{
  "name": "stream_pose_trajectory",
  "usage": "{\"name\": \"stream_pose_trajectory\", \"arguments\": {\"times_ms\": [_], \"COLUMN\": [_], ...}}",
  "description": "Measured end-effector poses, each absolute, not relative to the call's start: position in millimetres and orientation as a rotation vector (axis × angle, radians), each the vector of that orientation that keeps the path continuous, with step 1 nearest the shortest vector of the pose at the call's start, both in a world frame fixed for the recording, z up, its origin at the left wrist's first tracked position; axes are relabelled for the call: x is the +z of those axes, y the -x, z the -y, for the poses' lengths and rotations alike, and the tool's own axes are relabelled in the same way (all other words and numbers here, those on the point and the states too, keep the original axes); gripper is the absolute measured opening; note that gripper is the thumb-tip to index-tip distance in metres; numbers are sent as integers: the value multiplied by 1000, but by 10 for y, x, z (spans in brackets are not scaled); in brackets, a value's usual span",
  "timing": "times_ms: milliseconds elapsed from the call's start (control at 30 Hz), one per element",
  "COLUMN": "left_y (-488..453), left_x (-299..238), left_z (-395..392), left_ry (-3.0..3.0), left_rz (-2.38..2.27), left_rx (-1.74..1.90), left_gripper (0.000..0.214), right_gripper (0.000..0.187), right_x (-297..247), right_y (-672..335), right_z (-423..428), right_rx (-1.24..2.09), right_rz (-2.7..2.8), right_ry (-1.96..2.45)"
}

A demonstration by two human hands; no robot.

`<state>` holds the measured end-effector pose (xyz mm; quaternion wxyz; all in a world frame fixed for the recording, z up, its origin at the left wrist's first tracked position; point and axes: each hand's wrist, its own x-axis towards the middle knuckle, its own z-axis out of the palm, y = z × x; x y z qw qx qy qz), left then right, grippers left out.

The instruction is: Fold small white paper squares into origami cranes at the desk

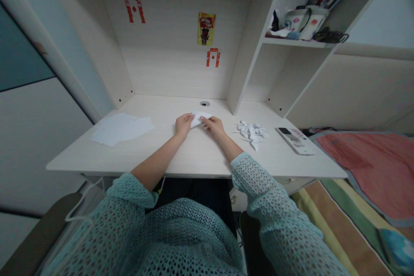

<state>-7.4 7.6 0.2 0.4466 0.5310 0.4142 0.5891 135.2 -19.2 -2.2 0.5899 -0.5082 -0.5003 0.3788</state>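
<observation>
A small folded piece of white paper (198, 119) is held just above the middle of the desk, between my two hands. My left hand (184, 123) pinches its left end with thumb and fingers. At the other end my right hand (212, 125) grips the paper, thumb on top. To the left lies a spread stack of white paper sheets (121, 128). On the right is a small pile of folded white paper pieces (251, 133), some with pointed tips.
A phone (295, 141) lies near the right end of the white desk (194, 159). Behind the hands is a round cable hole (205, 104). Cups with scissors and pens (312, 21) stand on the upper right shelf. A bed with a red cloth (371, 164) adjoins the desk.
</observation>
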Motion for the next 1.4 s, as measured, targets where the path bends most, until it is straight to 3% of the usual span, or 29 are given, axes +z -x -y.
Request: {"name": "stream_pose_trajectory", "arguments": {"times_ms": [900, 1133, 1400], "left_y": [17, 3, 66], "left_x": [48, 43, -26], "left_z": [-45, -31, -80], "left_ry": [-1201, -1352, -1545], "left_rz": [-960, -885, -1107], "left_rx": [1493, 1332, 1208], "left_gripper": [38, 54, 45], "right_gripper": [46, 45, 43], "right_x": [-76, -51, -53], "right_y": [-1373, -1403, -1380], "right_z": [142, 147, 161], "right_rx": [693, 761, 852], "right_rz": [1388, 1276, 1208], "right_ry": [1242, 1175, 1156]}}
